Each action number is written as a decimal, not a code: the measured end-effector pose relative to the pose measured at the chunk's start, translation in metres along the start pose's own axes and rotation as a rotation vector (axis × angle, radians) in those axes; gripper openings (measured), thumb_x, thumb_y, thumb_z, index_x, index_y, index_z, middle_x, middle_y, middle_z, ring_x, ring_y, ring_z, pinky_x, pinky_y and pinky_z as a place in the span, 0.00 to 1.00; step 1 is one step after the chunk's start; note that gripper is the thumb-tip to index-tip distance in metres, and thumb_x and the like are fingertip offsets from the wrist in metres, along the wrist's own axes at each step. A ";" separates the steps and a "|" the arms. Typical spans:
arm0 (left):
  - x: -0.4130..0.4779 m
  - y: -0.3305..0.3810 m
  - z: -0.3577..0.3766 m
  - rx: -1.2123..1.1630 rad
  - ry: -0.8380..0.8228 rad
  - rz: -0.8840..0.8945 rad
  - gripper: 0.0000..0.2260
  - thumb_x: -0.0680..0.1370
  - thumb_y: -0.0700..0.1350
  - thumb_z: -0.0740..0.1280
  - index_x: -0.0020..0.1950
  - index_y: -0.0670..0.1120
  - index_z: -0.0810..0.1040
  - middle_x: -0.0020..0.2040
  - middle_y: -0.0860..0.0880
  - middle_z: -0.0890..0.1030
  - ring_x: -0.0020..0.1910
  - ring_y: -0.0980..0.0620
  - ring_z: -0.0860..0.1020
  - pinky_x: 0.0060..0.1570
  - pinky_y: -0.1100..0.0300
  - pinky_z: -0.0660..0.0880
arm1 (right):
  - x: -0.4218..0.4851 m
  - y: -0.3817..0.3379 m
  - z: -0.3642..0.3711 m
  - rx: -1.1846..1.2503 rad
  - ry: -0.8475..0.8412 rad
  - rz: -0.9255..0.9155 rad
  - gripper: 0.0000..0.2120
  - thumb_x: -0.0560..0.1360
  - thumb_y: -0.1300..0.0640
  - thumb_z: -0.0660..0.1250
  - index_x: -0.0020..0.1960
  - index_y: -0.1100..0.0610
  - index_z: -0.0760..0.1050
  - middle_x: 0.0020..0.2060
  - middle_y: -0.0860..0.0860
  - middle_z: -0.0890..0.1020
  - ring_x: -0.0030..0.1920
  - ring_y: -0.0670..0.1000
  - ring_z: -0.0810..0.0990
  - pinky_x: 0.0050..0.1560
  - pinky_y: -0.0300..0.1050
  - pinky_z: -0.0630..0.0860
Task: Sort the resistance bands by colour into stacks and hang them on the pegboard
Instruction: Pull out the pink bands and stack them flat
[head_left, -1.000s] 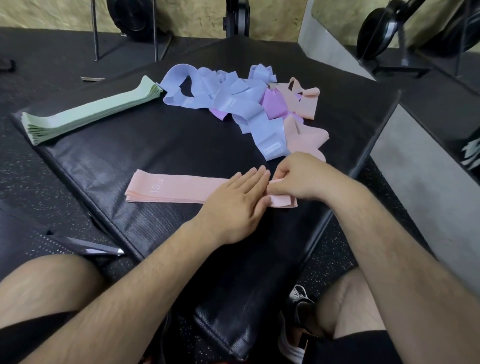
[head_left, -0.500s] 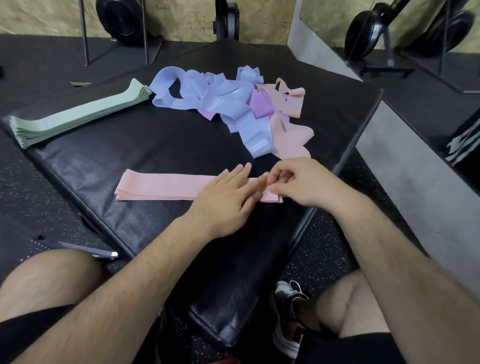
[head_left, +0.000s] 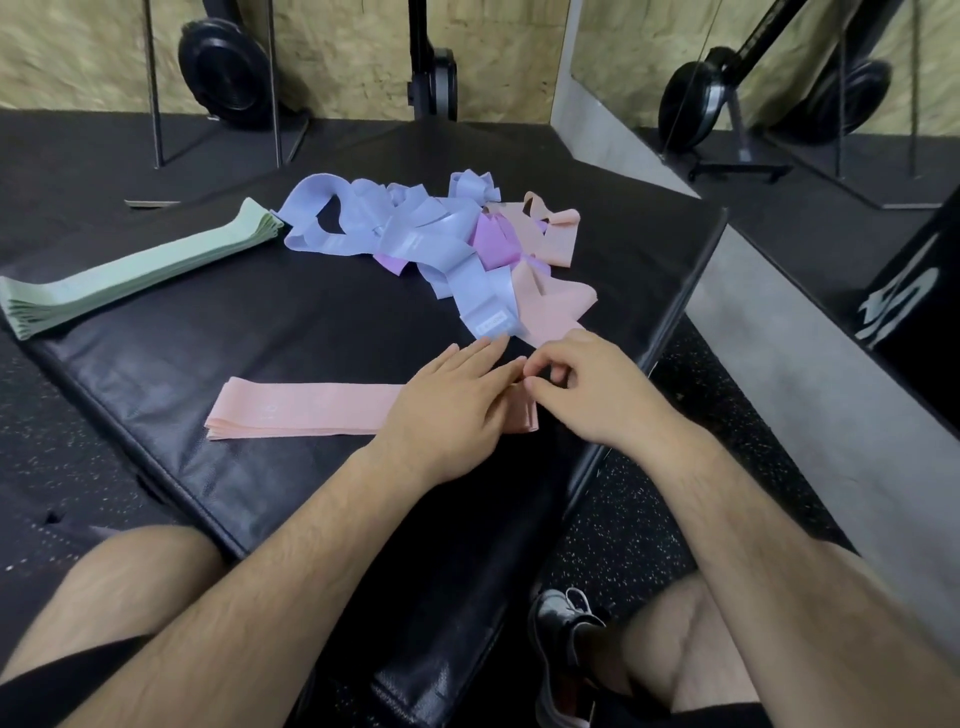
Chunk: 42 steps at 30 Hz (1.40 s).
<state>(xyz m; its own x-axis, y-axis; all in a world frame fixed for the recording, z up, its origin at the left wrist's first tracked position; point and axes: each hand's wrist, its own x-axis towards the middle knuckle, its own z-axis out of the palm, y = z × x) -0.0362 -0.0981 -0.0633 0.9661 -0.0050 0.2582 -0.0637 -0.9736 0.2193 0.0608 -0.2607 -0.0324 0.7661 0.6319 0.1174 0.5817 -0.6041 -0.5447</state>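
Pink stack (head_left: 311, 410) sits at tabletop (head_left: 260, 322) front edge; our left grip (head_left: 447, 410) presses it, fingers straight, right grip (head_left: 587, 395) pinches its end. Risk: layers skew if we tug unevenly.

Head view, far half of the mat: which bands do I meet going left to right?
Green stack → blue bands → purple band → loose pink bands.
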 end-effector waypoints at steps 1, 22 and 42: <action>0.004 -0.001 0.001 -0.001 0.013 0.006 0.29 0.79 0.54 0.43 0.75 0.51 0.70 0.77 0.49 0.67 0.76 0.50 0.64 0.76 0.53 0.55 | 0.002 0.002 0.000 0.002 0.035 -0.003 0.01 0.76 0.51 0.71 0.46 0.46 0.82 0.42 0.45 0.73 0.43 0.46 0.75 0.50 0.47 0.77; 0.025 0.000 -0.004 -0.322 0.191 -0.065 0.24 0.81 0.51 0.65 0.77 0.57 0.65 0.75 0.57 0.68 0.70 0.57 0.69 0.67 0.60 0.69 | 0.011 -0.003 -0.013 -0.045 0.383 -0.159 0.10 0.71 0.64 0.64 0.46 0.51 0.77 0.41 0.41 0.75 0.43 0.46 0.72 0.41 0.41 0.69; 0.122 0.085 -0.172 -0.752 0.407 -0.023 0.07 0.81 0.47 0.66 0.56 0.56 0.81 0.45 0.59 0.82 0.45 0.59 0.81 0.44 0.62 0.77 | 0.025 -0.078 -0.195 0.218 0.362 -0.220 0.10 0.76 0.64 0.65 0.51 0.51 0.80 0.42 0.44 0.83 0.41 0.39 0.79 0.40 0.31 0.72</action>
<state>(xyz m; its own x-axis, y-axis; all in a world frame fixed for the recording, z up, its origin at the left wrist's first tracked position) 0.0337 -0.1421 0.1486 0.8130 0.2356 0.5325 -0.3333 -0.5616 0.7573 0.0875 -0.2926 0.1747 0.6994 0.5004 0.5104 0.6999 -0.3343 -0.6312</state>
